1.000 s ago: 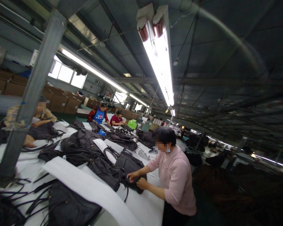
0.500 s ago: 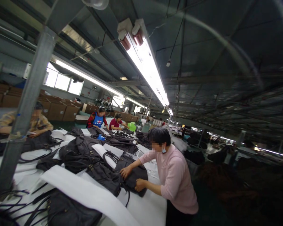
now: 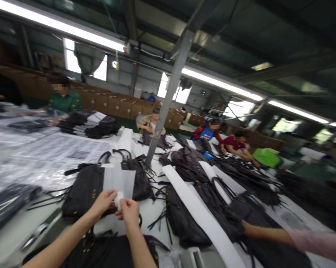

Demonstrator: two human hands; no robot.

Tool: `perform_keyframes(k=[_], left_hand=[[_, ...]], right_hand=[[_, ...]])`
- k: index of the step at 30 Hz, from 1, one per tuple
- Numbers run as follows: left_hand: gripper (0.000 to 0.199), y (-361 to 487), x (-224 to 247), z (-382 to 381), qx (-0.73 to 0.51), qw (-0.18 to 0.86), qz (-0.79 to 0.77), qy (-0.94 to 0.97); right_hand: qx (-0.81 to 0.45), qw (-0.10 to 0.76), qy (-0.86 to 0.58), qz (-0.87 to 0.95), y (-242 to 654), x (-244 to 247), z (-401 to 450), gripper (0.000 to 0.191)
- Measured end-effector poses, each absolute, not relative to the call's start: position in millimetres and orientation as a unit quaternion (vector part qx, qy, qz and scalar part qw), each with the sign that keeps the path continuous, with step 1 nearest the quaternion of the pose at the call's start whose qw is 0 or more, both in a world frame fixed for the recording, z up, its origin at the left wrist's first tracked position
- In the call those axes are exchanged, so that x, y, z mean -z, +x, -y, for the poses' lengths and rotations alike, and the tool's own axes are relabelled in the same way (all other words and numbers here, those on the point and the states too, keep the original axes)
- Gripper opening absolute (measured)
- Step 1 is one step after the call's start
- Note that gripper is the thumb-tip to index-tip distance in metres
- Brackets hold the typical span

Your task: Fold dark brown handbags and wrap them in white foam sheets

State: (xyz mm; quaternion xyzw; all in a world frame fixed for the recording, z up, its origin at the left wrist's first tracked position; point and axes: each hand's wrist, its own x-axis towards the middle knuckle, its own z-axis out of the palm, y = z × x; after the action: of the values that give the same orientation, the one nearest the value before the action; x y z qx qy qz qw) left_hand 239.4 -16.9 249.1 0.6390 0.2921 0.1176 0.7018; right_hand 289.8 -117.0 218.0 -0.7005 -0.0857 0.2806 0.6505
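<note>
At the near edge of the table (image 3: 109,226), a black bag (image 3: 109,253) lies beneath the forearms. Above the surface, just beyond this bag, the left hand (image 3: 107,201) and right hand (image 3: 130,210) pinch a small white piece (image 3: 118,200) between them, thumbs and fingers closed on its opposite sides. Behind the piece, translucent white sheeting (image 3: 118,179) rests across a dark handbag (image 3: 84,190) with trailing straps. Further back, a metal column (image 3: 169,100) rises among bags; co-workers (image 3: 66,99) occupy the far edge, before cardboard boxes (image 3: 126,108).
</note>
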Motion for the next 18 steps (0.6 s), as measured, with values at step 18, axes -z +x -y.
perform_keyframes(k=[18], left_hand=[[0.03, 247.3, -223.3, -7.7, -0.225, 0.629, -0.286, 0.687]], right_hand=[[-0.222, 0.669, -0.703, 0.1, 300.1, -197.1, 94.2, 0.04]])
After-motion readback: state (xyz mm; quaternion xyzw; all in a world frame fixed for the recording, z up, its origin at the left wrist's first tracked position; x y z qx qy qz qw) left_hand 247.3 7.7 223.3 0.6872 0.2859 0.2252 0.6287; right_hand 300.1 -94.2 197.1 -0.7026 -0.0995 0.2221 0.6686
